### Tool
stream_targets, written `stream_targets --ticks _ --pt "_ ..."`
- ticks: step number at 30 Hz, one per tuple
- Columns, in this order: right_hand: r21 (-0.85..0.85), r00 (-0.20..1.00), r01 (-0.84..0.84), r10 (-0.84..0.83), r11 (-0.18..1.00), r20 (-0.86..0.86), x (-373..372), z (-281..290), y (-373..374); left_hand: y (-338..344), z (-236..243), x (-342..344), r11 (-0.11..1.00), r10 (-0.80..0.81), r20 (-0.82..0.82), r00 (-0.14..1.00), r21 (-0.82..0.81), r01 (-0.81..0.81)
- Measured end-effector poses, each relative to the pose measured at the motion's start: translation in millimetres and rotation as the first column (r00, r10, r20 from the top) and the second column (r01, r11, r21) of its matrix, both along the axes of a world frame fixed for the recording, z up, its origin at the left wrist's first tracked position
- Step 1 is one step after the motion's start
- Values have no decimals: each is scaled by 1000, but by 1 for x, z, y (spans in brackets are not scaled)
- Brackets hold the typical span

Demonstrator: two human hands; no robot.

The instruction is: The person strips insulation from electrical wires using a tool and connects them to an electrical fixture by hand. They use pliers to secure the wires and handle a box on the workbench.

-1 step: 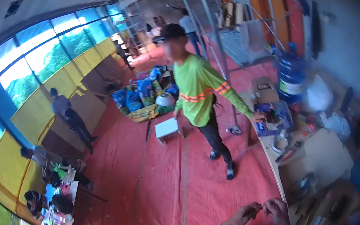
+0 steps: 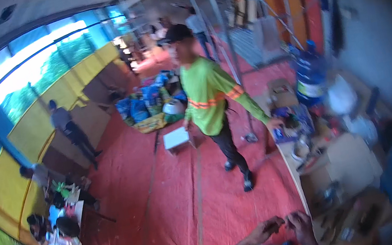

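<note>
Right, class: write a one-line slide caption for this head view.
Two hands, left hand and right hand, meet low above a red floor covering; a person in a green shirt stands nearby.

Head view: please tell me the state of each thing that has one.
Left hand: fingers curled, near right hand.
Right hand: fingers bent; whether it holds anything cannot be told.
Cardboard box: flaps open.
Blue water jug: upright.
White stool: standing on the red floor covering.

Bright daylight pours through the windows at left; motion blur and fisheye bending soften everything.
</note>
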State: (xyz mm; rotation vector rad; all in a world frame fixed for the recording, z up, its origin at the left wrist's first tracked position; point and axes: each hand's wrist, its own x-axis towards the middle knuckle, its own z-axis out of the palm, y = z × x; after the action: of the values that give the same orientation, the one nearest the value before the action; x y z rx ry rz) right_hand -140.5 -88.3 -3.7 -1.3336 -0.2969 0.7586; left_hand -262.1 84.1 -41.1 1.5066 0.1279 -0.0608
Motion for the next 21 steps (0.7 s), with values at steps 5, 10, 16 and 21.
stream_targets --ticks 5,10,16,21 --pt "-82 801 119 -47 990 596 -27 -2 25 24 23 -25 997 48 -42 998 -61 -50" --pt "88 979 187 -178 978 -103 -62 17 33 32 61 -31 1000 23 -3 1000 -5 -23" --pt "96 943 317 -302 944 -142 -80 10 -11 -3 82 -18 989 -117 -114 987 73 126" --pt "-313 738 572 -310 758 599 -67 -44 -75 -8 60 -9 982 -158 -52 986 95 163"
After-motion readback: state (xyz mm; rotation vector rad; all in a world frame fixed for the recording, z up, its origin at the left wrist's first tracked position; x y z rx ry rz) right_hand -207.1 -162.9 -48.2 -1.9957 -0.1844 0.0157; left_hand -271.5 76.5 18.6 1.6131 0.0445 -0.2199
